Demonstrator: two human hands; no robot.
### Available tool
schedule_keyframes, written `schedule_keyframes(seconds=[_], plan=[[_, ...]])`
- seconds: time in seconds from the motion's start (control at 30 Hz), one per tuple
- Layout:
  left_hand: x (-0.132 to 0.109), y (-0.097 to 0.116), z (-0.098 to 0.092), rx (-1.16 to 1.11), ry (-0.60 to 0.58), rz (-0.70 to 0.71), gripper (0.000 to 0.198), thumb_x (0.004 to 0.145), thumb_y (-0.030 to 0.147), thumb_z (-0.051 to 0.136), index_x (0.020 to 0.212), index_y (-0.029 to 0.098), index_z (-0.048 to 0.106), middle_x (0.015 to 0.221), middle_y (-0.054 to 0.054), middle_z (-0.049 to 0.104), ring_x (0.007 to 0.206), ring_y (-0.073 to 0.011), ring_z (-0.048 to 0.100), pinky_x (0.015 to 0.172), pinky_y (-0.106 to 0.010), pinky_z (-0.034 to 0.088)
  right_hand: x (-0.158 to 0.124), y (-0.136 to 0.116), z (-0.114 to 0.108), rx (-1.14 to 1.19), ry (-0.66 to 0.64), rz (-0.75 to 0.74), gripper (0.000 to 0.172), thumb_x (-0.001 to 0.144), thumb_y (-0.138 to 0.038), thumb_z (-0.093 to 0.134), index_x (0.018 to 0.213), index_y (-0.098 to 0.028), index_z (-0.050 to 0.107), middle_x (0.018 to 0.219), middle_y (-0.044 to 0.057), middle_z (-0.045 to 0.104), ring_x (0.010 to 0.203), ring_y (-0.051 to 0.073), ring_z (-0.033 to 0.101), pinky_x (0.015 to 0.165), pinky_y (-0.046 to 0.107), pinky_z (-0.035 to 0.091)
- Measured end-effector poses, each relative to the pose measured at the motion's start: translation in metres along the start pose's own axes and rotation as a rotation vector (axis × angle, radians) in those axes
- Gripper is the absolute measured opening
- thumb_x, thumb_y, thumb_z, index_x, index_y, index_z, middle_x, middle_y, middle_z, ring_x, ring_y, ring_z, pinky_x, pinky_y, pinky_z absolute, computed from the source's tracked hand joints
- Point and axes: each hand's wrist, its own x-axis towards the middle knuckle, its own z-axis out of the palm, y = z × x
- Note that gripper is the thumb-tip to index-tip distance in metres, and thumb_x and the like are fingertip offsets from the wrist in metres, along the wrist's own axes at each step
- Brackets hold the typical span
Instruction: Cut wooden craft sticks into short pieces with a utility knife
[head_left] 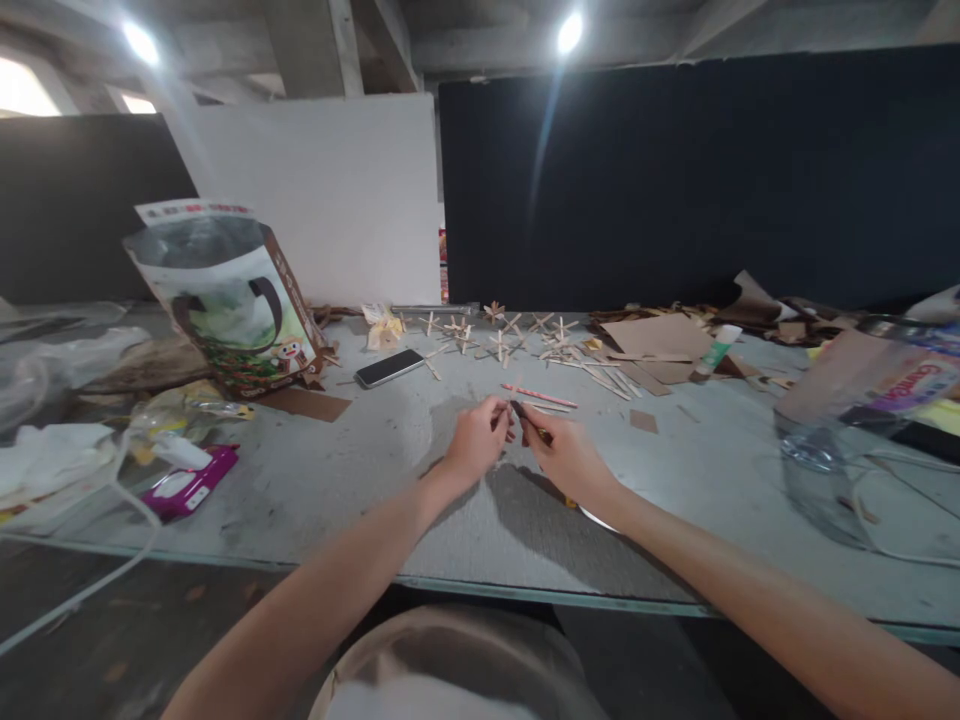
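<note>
My left hand (480, 437) is closed in a pinch above the middle of the table; whatever lies between its fingertips is too small to make out. Close beside it, my right hand (568, 450) grips a slim dark-tipped tool (517, 408) with a yellowish part showing among the fingers. The tool's tip points at the left fingertips. Just beyond the hands lie a red-and-white patterned pencil (540, 396) and a pale thin stick (546, 407). Partly hidden under my right wrist is a white curved object (598, 519) with a yellow bit near it.
Behind stand several small wooden-stick stars (499, 345), with loose sticks (607, 380) and cardboard (652, 337). A phone (390, 368), a large printed bag (225, 310) and a purple device (191, 483) are leftward. Rightward are a glue stick (720, 350) and a clear plastic container (817, 450).
</note>
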Motion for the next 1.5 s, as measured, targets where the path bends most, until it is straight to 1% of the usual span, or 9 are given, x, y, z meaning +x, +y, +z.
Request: schedule_keyframes(seconds=[0.2,0.3,0.53,0.73,0.87,1.1,1.23,1.4,1.5], plan=[[0.000,0.000,-0.001,0.011,0.002,-0.018,0.013,0.097,0.029,0.058,0.093,0.019,0.067,0.073,-0.001,0.072,0.059,-0.0139,0.069,0.058,-0.024,0.052,0.001,0.005,-0.001,-0.137,-0.040,-0.053,0.029,0.099,-0.027,0.044,0.101,-0.020,0.071,0.081,0.007,0.074,0.067,0.019,0.064,0.065,0.027,0.043],[0.001,0.000,-0.001,0.013,0.008,-0.045,0.012,0.096,0.028,0.061,0.092,0.019,0.067,0.072,-0.001,0.072,0.060,-0.0142,0.070,0.059,-0.025,0.053,0.001,0.006,-0.003,-0.203,-0.059,-0.058,0.030,0.100,-0.025,0.045,0.110,-0.020,0.073,0.085,0.008,0.075,0.069,0.019,0.065,0.066,0.027,0.043],[0.007,0.000,-0.004,-0.050,0.111,-0.088,0.023,0.098,0.039,0.060,0.092,0.017,0.063,0.071,-0.003,0.071,0.057,-0.0140,0.069,0.053,-0.022,0.053,0.000,0.006,-0.005,-0.399,-0.079,-0.076,0.039,0.098,-0.023,0.051,0.130,-0.021,0.074,0.088,0.009,0.074,0.074,0.021,0.067,0.064,0.026,0.042],[0.009,-0.002,-0.008,-0.105,0.131,-0.093,0.024,0.096,0.040,0.057,0.090,0.018,0.063,0.065,-0.001,0.066,0.054,-0.0144,0.065,0.055,-0.025,0.053,0.000,0.009,-0.003,-0.322,-0.068,-0.054,0.041,0.099,-0.026,0.049,0.132,-0.019,0.073,0.096,0.011,0.077,0.077,0.022,0.070,0.067,0.028,0.046],[0.008,-0.002,-0.011,-0.002,0.139,-0.058,0.026,0.097,0.039,0.053,0.085,0.019,0.064,0.059,0.001,0.062,0.056,-0.0150,0.062,0.059,-0.025,0.049,0.001,0.012,-0.003,-0.242,-0.009,-0.014,0.040,0.100,-0.031,0.049,0.129,-0.018,0.073,0.095,0.012,0.081,0.072,0.023,0.071,0.065,0.029,0.047],[0.006,0.002,-0.011,0.113,0.103,0.012,0.029,0.098,0.038,0.053,0.084,0.018,0.068,0.064,-0.001,0.065,0.061,-0.0160,0.060,0.060,-0.026,0.042,0.002,0.011,-0.003,-0.201,0.014,0.039,0.037,0.097,-0.030,0.053,0.124,-0.019,0.075,0.089,0.010,0.081,0.072,0.024,0.073,0.065,0.030,0.049],[0.005,0.004,-0.009,0.077,0.080,0.020,0.028,0.097,0.037,0.052,0.088,0.018,0.070,0.069,-0.002,0.068,0.063,-0.0163,0.060,0.061,-0.026,0.042,0.003,0.012,-0.002,-0.202,0.021,-0.009,0.035,0.097,-0.029,0.054,0.122,-0.019,0.075,0.094,0.011,0.081,0.076,0.024,0.073,0.070,0.032,0.051],[0.005,0.006,-0.009,0.012,0.090,0.014,0.029,0.095,0.039,0.053,0.085,0.018,0.069,0.070,-0.002,0.067,0.066,-0.0164,0.059,0.063,-0.026,0.043,0.002,0.015,-0.001,-0.215,0.050,-0.094,0.037,0.097,-0.033,0.060,0.129,-0.020,0.073,0.110,0.013,0.078,0.090,0.027,0.072,0.079,0.036,0.053],[0.005,0.008,-0.010,-0.039,0.106,0.000,0.028,0.094,0.039,0.054,0.083,0.018,0.069,0.069,-0.002,0.066,0.066,-0.0161,0.058,0.062,-0.026,0.043,0.002,0.015,-0.002,-0.220,0.053,-0.132,0.040,0.100,-0.038,0.059,0.131,-0.017,0.073,0.108,0.014,0.078,0.087,0.027,0.072,0.077,0.035,0.053]])
